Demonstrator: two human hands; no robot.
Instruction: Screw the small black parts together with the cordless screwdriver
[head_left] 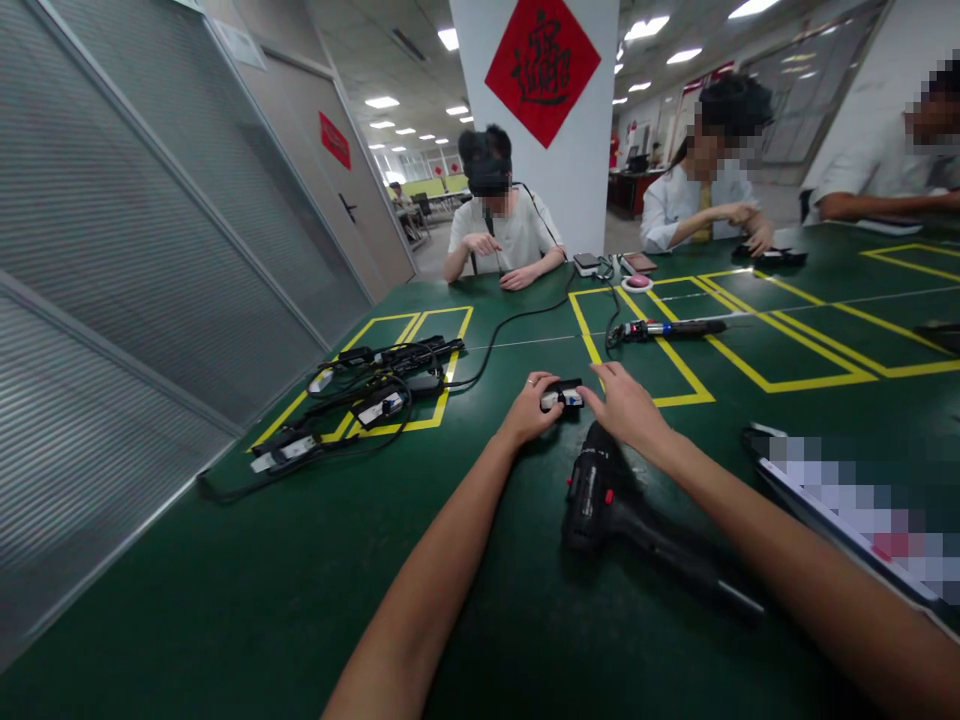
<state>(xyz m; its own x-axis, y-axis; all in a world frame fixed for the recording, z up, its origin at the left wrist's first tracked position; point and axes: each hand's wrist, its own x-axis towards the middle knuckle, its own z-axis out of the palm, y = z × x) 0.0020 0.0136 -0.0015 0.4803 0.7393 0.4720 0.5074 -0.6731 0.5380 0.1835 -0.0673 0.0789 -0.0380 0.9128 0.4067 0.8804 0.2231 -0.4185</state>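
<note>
Box (571,398), probably light, stiff, best held by its ends, is lying toward twelve o'clock; left hand (534,406) is pinching it, right hand (628,408) is resting spread.

I stretch both arms (446,560) forward. My left hand (531,412) pinches with its thumb and fingers. My right hand (628,410) has its thumb apart from its fingers.

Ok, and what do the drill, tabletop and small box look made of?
Drill: likely plastic, black and smooth, with soft highlights. Tabletop: smooth, glossy green with reflections; coating or sheet unclear. Small box: dark shell, white patch; probably plastic, too small to tell finish.
</note>
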